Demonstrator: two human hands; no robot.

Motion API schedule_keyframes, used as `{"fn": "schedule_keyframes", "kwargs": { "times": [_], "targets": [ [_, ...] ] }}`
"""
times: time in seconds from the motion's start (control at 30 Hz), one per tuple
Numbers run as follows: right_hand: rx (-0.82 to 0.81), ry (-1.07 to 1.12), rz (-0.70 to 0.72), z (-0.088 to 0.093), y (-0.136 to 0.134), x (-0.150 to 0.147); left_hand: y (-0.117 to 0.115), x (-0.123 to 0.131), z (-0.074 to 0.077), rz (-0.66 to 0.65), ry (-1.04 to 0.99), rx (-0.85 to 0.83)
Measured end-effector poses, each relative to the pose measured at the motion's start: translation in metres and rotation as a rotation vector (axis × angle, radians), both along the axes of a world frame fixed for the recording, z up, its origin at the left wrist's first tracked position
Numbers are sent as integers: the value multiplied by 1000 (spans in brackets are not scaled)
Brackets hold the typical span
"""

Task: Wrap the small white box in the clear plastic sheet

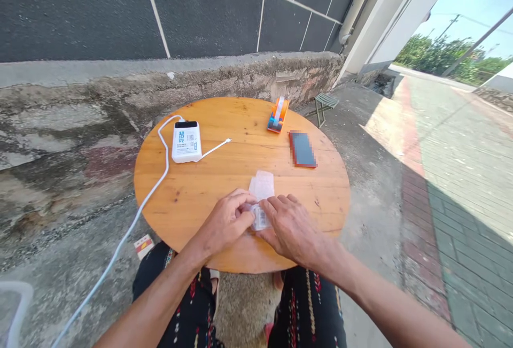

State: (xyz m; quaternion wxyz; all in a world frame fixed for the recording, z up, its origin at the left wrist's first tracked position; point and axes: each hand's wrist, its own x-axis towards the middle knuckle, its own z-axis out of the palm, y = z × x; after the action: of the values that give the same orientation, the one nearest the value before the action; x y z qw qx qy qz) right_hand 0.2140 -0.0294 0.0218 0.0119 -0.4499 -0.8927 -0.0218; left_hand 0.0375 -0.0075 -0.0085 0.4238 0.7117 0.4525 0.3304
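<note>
A small white paper packet (261, 198) lies near the front edge of a round wooden table (224, 177). My left hand (226, 221) pinches its lower left part with curled fingers. My right hand (292, 226) presses on its lower right part, fingers bent and closed on it. The bottom of the packet is hidden between my fingers; its upper part sticks out flat on the table beyond them.
A white power bank (186, 142) with a white cable (160, 177) lies at the table's left. An orange-blue object (278, 115) and a dark phone (302, 149) lie at the right. A small stool (324, 105) stands beyond, by the wall. Brick pavement runs on the right.
</note>
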Motion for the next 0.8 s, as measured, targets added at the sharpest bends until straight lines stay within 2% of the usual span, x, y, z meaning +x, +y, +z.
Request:
{"fn": "schedule_keyframes", "kwargs": {
  "times": [0.13, 0.3, 0.43, 0.6, 0.8],
  "targets": [
    [10, 23, -13, -2, -1, 3, 10, 3, 1, 117, 37, -34],
    [31, 34, -15, -4, -2, 4, 34, 14, 4, 155, 429, 81],
    [45, 48, -9, -7, -1, 6, 45, 27, 2, 206, 566, 93],
    [27, 72, -1, -7, 2, 8, 50, 28, 0, 170, 612, 62],
    [-21, 70, -6, -5, 5, 9, 56, 24, 7, 85, 696, 25]
  ]
}}
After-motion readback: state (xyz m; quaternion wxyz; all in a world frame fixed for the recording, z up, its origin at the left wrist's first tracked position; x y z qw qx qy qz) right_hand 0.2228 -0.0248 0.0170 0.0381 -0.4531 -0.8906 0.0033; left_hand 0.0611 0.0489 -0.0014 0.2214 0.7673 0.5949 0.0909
